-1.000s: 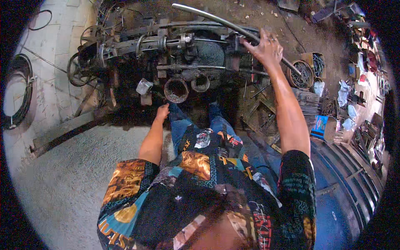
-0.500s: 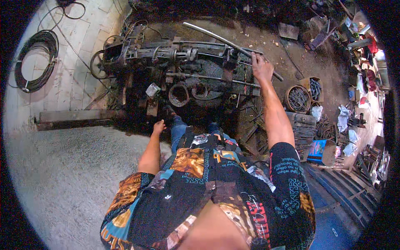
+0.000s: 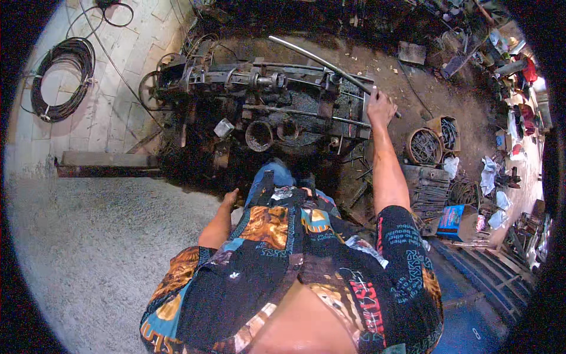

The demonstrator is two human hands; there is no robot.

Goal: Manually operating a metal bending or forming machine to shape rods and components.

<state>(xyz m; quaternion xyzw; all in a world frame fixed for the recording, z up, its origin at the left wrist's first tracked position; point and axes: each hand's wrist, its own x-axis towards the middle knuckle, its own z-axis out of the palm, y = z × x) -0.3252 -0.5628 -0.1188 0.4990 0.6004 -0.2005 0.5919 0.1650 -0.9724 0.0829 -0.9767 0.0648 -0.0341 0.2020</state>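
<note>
My right hand [image 3: 382, 107] is closed around a long metal rod [image 3: 312, 57], near the rod's right end. The rod slants over the back right part of a dark, greasy lathe-like machine [image 3: 227, 79], its bright far end pointing up and left. Low at my left side, my left hand [image 3: 231, 198] is loosely curled, and no object shows in it. Along the machine's front are two round metal openings, the nearer a rusty ring [image 3: 259, 135]. A pale block-shaped piece [image 3: 224, 128] sits to their left.
A round basket [image 3: 424, 146] and a carton [image 3: 449, 132] of metal pieces stand on the right, beyond bundled rods [image 3: 433, 192] and a blue-sided box [image 3: 453, 220]. A coil of black cable [image 3: 63, 79] lies at left, and a beam [image 3: 109, 164] edges the concrete floor.
My left hand has drawn back toward my body. My right hand and the rod sit slightly lower and farther right in view, as the whole scene has shifted a little right.
</note>
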